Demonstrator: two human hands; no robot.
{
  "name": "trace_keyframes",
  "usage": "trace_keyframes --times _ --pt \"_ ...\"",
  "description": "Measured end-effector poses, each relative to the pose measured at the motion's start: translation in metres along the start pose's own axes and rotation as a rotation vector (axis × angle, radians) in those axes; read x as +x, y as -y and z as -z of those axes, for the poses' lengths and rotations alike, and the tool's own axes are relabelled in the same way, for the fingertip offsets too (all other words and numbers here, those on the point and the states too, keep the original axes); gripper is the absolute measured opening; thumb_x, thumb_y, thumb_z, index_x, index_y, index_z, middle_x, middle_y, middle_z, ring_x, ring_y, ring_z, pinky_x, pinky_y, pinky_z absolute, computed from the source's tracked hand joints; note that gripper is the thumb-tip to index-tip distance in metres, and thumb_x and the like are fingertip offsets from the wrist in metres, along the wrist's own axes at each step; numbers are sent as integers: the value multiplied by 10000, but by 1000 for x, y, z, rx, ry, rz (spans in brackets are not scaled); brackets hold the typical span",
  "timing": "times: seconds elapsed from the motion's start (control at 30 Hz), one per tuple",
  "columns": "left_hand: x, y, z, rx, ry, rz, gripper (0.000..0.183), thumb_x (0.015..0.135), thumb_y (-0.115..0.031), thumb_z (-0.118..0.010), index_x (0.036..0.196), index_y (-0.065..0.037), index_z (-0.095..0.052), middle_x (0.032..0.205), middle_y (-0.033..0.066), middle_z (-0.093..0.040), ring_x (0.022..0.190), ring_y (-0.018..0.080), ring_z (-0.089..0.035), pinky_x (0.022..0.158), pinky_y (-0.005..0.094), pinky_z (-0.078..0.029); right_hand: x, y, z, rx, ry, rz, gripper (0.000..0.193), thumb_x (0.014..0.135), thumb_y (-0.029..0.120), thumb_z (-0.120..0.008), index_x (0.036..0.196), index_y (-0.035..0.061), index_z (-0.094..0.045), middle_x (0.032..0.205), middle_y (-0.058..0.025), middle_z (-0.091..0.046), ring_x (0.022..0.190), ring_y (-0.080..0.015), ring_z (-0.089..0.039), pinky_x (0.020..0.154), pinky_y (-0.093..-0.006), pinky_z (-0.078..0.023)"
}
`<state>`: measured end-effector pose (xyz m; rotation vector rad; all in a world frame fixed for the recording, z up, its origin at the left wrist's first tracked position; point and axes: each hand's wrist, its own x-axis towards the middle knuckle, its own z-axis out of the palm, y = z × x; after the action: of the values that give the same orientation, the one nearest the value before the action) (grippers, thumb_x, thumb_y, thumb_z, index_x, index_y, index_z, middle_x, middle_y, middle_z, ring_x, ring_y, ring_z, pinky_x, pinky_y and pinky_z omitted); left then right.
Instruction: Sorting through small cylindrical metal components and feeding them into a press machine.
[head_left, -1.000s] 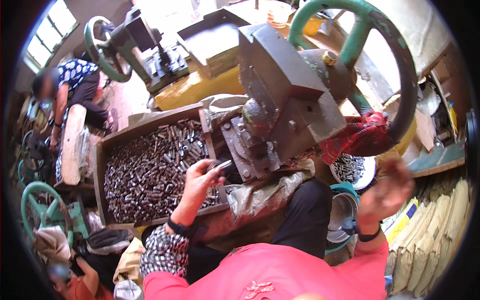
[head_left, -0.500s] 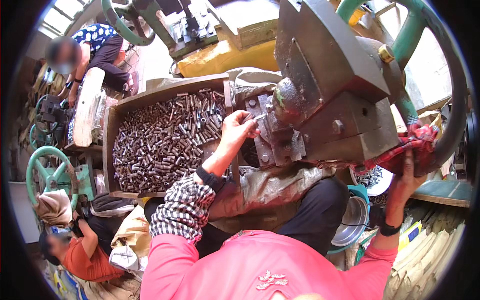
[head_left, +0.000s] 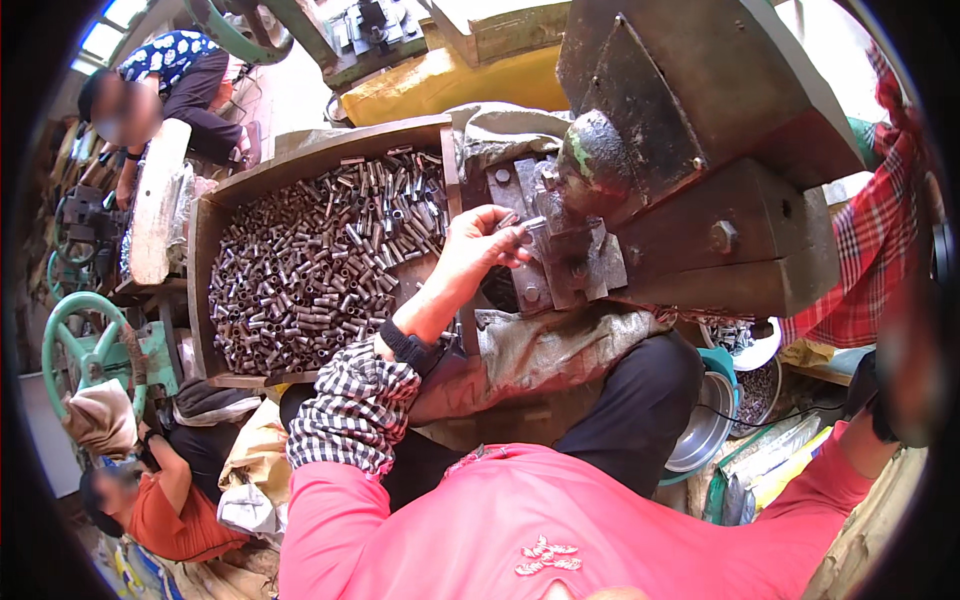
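My left hand (head_left: pixel 478 246) pinches a short shiny metal tube (head_left: pixel 535 224) between thumb and fingertips. It holds the tube at the die block (head_left: pixel 578 262) of a heavy dark press (head_left: pixel 715 235), just below the rounded ram. On the far right, my right hand (head_left: pixel 912 370) is smeared by motion, and its fingers cannot be made out. Near it hangs a red plaid cloth (head_left: pixel 865 245). To the left of the press, a wooden box (head_left: pixel 200 300) holds a heap of similar metal tubes (head_left: pixel 310 270).
Right of my knees stand a teal basin with a metal pan (head_left: pixel 705 435) and a white bowl (head_left: pixel 762 345) of small metal parts. At left, a person in orange (head_left: pixel 195 510) sits by a green handwheel (head_left: pixel 85 352); another person (head_left: pixel 180 65) bends over farther back.
My right hand has swung outward to the right from the cloth-wrapped wheel rim, and the plaid cloth now hangs farther right. My left hand stays at the die with the tube showing more.
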<state>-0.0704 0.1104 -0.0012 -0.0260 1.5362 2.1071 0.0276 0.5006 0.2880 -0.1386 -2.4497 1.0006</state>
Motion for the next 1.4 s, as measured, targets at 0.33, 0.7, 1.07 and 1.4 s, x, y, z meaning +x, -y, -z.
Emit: trace_keyframes --times 0.33,0.7,1.07,1.4 --pt "24 4 -14 39 88 -9 205 831 -137 -674 970 -29 -570 831 44 -637 665 109 -628 576 212 -510 -14 -11 -34 77 -38 199 581 821 236 -620 1306 -27 -437 1298 -129 -483 1168 -247 -472 1006 -331 -360" --pt "23 -1 -16 191 61 -51 168 852 -125 -642 956 -12 -572 754 20 -617 584 82 -602 493 191 -481 -79 -62 -59 264 -270 -24 731 791 275 -593 1364 -39 -265 1393 -115 -320 1305 -215 -299 1083 -339 -237" --pt "9 -9 -7 -107 212 54 325 892 -135 -573 1177 4 -500 1044 109 -616 846 159 -647 655 225 -528 -54 -69 15 271 -307 43 689 797 279 -568 1321 -90 -314 1345 -160 -379 1222 -235 -363 1031 -352 -281" --pt "12 -9 -3 -58 210 104 319 901 -131 -563 1177 11 -491 1077 129 -614 853 182 -660 672 229 -543 -40 -102 73 177 -284 23 642 792 309 -579 1259 -95 -405 1246 -183 -460 1081 -255 -468 932 -367 -374"
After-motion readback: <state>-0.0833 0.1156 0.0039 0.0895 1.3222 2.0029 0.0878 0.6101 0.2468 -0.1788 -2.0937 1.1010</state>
